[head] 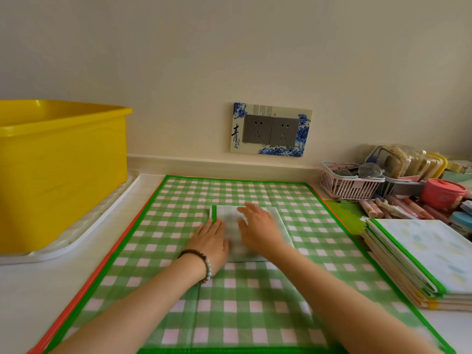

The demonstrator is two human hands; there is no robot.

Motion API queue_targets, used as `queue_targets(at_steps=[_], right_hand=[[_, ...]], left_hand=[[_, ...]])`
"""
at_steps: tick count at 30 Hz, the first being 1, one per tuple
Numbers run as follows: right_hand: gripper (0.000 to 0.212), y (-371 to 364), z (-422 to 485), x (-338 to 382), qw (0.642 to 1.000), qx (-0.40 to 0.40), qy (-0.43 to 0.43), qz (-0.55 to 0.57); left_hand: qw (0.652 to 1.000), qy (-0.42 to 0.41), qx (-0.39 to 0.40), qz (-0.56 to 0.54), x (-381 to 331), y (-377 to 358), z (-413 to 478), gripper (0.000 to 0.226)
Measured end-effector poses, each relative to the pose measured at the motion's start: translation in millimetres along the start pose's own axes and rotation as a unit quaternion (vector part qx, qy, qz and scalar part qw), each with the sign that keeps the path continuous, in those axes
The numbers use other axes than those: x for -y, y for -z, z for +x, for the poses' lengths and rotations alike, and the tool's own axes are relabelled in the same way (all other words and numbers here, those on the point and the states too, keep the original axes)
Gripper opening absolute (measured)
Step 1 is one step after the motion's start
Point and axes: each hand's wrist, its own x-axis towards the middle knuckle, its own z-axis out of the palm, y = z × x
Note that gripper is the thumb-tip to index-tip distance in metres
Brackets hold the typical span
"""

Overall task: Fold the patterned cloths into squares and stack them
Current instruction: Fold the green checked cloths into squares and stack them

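While my left hand (212,237) lies flat with the fingers straight and together, it presses on the left edge of a small folded cloth (279,219) and grips nothing. My right hand (258,226) is flat too, palm down on the middle of that cloth, fingers spread a little and pointing away from me. It is slightly blurred, but I see nothing held in it. A bead bracelet (201,261) sits on my left wrist.

The folded cloth shows a pale face with a green border along its far left corner, and a faint check nearer me. It rests on a large green check cloth (229,302), which is spread open on the bench (25,290) and bound in green. An orange edge (102,264) runs just outside its left border; I cannot tell whether it belongs to another cloth underneath.

To my right, just beside the check cloth, a stack (421,254) of folded cloths sits on the bench, the top one pale and spotted with a green border. Beyond the stack are pens (383,208), a pink pot (443,194) and a pink basket (350,185). To my left a yellow tub (61,169) stands on a white tray (76,233). A double socket (270,130) is on the wall ahead.
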Motion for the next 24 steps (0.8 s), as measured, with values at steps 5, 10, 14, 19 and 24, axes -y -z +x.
queue_targets(at_steps=[5,10,14,19,24], right_hand=[[0.055,-20,-6,-3,0.993,0.115,-0.011,-0.039],[0.067,3,-14,-44,0.987,0.127,-0.061,-0.077],[0.067,6,-16,-47,0.986,0.135,-0.059,-0.08],[0.067,8,-15,-46,0.982,0.154,-0.066,-0.089],[0.057,5,9,-34,0.986,0.144,-0.048,-0.075]], left_hand=[[1.0,0.001,0.008,0.014,-1,2,-1,0.054],[0.999,-0.007,0.044,0.028,1,15,3,0.057],[1.0,-0.015,0.004,0.0,7,28,32,0.053],[0.998,-0.024,0.046,-0.024,18,12,58,0.053],[0.999,-0.026,0.043,-0.016,21,6,63,0.053]])
